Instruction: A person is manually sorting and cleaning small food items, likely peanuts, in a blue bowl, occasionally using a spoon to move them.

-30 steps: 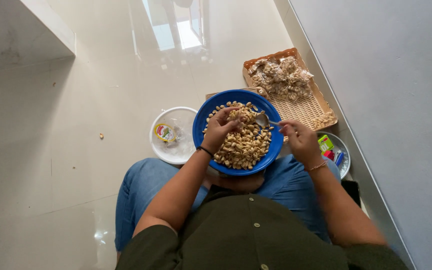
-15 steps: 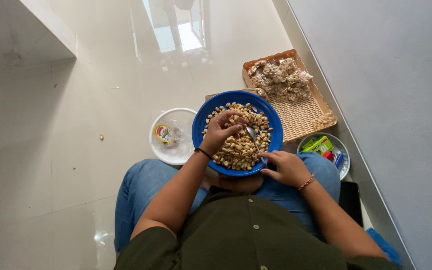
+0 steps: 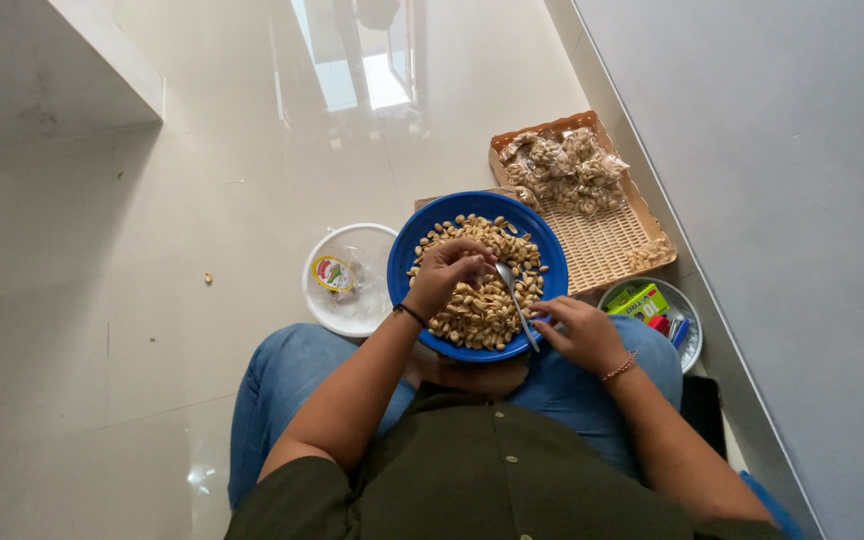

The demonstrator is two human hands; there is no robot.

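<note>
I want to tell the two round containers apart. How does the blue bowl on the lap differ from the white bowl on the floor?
The round blue plastic bowl rests on the person's lap; the round white plastic bowl sits on the floor beside the knee. The blue bowl is larger and heaped with peanuts; the white bowl holds only small wrappers. Both hands are at the blue bowl; none touches the white bowl. Both bowls are round and open.

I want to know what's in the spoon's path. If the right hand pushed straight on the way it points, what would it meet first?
Probably the peanuts in the blue bowl: the right hand holds a spoon aimed into them.
</note>
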